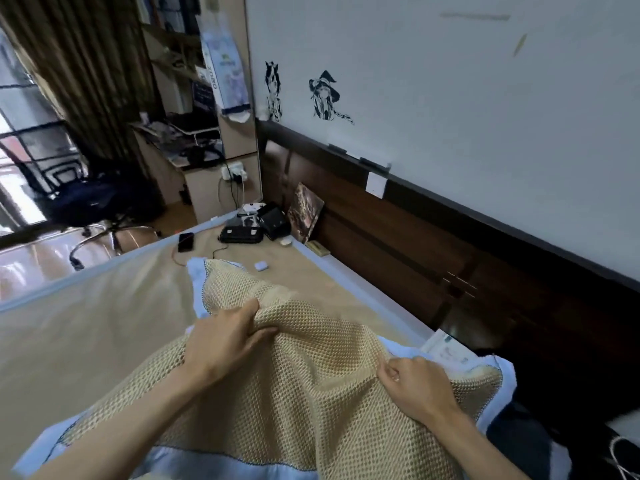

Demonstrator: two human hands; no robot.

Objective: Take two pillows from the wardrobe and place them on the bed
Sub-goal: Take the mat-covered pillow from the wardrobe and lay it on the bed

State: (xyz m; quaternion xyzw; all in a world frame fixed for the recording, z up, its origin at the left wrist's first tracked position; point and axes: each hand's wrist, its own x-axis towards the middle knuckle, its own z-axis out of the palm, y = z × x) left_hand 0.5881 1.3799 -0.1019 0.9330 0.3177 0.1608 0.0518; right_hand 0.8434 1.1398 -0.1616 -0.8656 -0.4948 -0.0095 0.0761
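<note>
Both hands hold the same pillow: the left hand [221, 341] has its grip clenched on a fold of the beige mesh cover near the middle of the pillow, and the right hand [417, 388] pinches the mesh close to the right edge, fingers curled tight into the fabric

From largest to smallest: the bed [86, 327] fills the lower left of the view, covered with a tan mat that has a pale blue border. A dark wooden headboard [398, 244] runs along the right side under the white wall [450, 81], which carries two black drawn figures [323, 95]. The pillow [311, 393] lies over the bed at its headboard side, beige honeycomb mesh on top with a light blue trim around it; its far corner touches the mat, and the near part is lifted a little by the hands. At the far corner of the bed sit a black case [242, 234] and a black box [273, 220] just beside it, with a phone [186, 242] near the edge and a small white earbud case [260, 266] on the mat. Beyond the bed stand a desk and an office chair [93, 202] by the window
</note>
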